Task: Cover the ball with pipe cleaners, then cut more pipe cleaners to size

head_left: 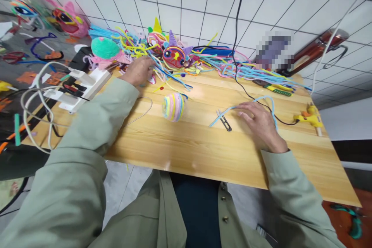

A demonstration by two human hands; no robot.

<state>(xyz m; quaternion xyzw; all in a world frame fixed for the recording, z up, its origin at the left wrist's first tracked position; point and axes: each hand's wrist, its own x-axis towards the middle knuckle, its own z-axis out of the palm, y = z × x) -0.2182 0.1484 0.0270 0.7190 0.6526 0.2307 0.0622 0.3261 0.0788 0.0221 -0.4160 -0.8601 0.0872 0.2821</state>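
Observation:
My left hand [138, 71] reaches into the near edge of a heap of colourful pipe cleaners [171, 77]; its fingertips are blurred and partly hidden. My right hand [260, 122] rests low over the table with fingers bent around a light blue pipe cleaner [218, 117], which loops up behind the knuckles. The free end of this strand crosses the tips of small black thread snips [225, 122]. Between my hands sits a ball wrapped in pastel stripes [173, 107], touching neither hand.
Finished-looking craft figures [174, 56] stand along the tiled wall. A power strip [87, 89] with looped white cables lies left. At right are a yellow glue gun [309, 118] with a black cord, green-yellow pliers [274, 88] and a red flask [319, 50].

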